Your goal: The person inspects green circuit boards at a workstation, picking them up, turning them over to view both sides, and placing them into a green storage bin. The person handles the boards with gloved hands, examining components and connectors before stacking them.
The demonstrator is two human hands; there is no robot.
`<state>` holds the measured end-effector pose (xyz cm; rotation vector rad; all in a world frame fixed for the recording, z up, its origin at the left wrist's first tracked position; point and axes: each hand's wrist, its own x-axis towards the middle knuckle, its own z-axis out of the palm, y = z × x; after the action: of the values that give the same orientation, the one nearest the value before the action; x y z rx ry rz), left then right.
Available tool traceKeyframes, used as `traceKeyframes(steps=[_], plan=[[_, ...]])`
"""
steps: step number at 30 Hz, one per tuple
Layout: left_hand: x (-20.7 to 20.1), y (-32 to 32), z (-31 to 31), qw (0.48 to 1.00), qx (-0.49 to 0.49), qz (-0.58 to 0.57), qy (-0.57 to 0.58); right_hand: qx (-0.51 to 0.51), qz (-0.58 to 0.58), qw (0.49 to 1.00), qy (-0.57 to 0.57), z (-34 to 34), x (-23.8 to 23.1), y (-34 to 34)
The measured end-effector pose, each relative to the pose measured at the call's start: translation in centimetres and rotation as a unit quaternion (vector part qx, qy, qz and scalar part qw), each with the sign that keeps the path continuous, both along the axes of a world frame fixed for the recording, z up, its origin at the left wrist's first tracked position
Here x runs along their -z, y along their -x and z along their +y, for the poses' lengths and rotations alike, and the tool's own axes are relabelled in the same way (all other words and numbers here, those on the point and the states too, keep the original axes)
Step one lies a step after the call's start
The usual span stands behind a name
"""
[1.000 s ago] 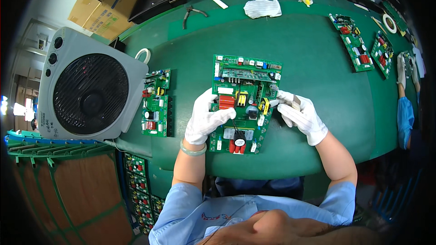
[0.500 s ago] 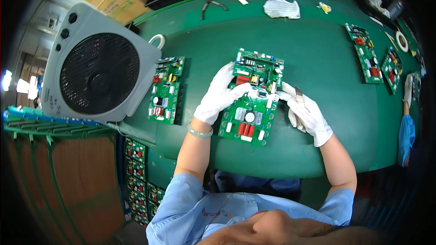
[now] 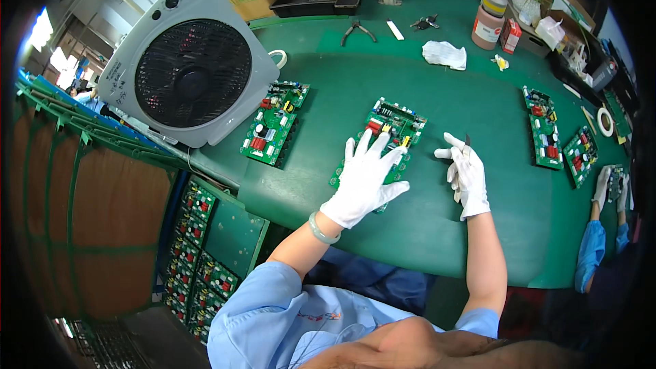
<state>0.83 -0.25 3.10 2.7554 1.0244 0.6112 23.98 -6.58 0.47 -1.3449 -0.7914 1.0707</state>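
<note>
A green circuit board (image 3: 400,123) with red, white and yellow parts lies on the table before me. My white-gloved left hand (image 3: 365,181) is spread flat over its lower part, hiding much of it; whether the palm presses on it I cannot tell. To the board's right, apart from it, my gloved right hand (image 3: 466,174) is closed on a slim metal tool (image 3: 468,141). Only the tool's dark tip shows above the fingers, so its exact kind is unclear. Another circuit board (image 3: 275,126) lies to the left, next to the fan.
A large grey fan (image 3: 193,72) stands at the left. Pliers (image 3: 358,32), keys (image 3: 425,22), a white cloth (image 3: 445,55) and a brown jar (image 3: 486,27) lie or stand at the back. More boards (image 3: 544,126) are at the right, where a co-worker's gloved hands (image 3: 603,184) handle one.
My left hand has moved from the board's left edge to lie spread over its lower part. My right hand has drawn away from the board's right edge, keeping the tool. The view has shifted.
</note>
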Motion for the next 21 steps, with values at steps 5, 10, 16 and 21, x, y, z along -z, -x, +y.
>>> traceKeyframes(steps=[5,10,16,21], plan=[[-0.5,2.8,1.4,0.998,-0.047,0.027,-0.035,0.001,-0.01,1.0,-0.003,-0.4,0.3,-0.6],[0.0,8.1,4.9,0.988,-0.113,0.064,-0.078,-0.005,-0.026,1.0,-0.004,-0.4,0.0,0.1],[-1.0,10.0,6.0,0.98,-0.143,0.066,-0.123,-0.006,-0.027,1.0,0.004,-0.6,0.1,-0.3],[-3.8,13.3,10.2,0.875,-0.229,-0.408,0.12,-0.008,-0.028,1.0,0.011,-0.8,-0.6,0.0]])
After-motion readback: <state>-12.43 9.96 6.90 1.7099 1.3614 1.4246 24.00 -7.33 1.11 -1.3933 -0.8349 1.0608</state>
